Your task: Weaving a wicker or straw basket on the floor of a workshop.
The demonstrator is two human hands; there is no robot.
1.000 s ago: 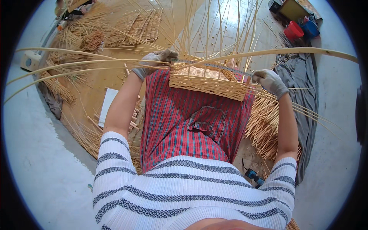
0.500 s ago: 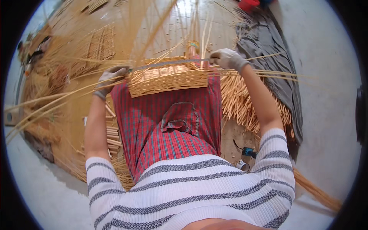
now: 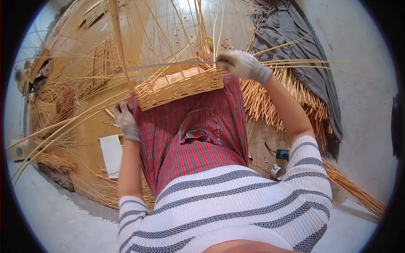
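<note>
A half-woven wicker basket (image 3: pixel 181 86) rests on my lap over a red plaid apron (image 3: pixel 198 139). Tall thin stakes rise from its rim. My right hand (image 3: pixel 241 63), in a pale glove, grips a willow rod (image 3: pixel 168 65) at the basket's far right corner. That rod runs leftward across the basket's top. My gloved left hand (image 3: pixel 124 120) sits lower, just below the basket's left corner, with its fingers curled around a thin willow rod. Long loose rods (image 3: pixel 63 126) sweep out to the left from there.
A bundle of cut willow rods (image 3: pixel 291 99) lies on the floor to my right, partly on a grey cloth (image 3: pixel 308 55). A tape roll (image 3: pixel 277 171) and a small blue tool (image 3: pixel 282 154) sit by my right elbow. A white sheet (image 3: pixel 112 154) lies on the left.
My left hand has dropped from the basket's left rim to below its corner. My right hand stays at the right corner. The long rods have swung toward the left.
</note>
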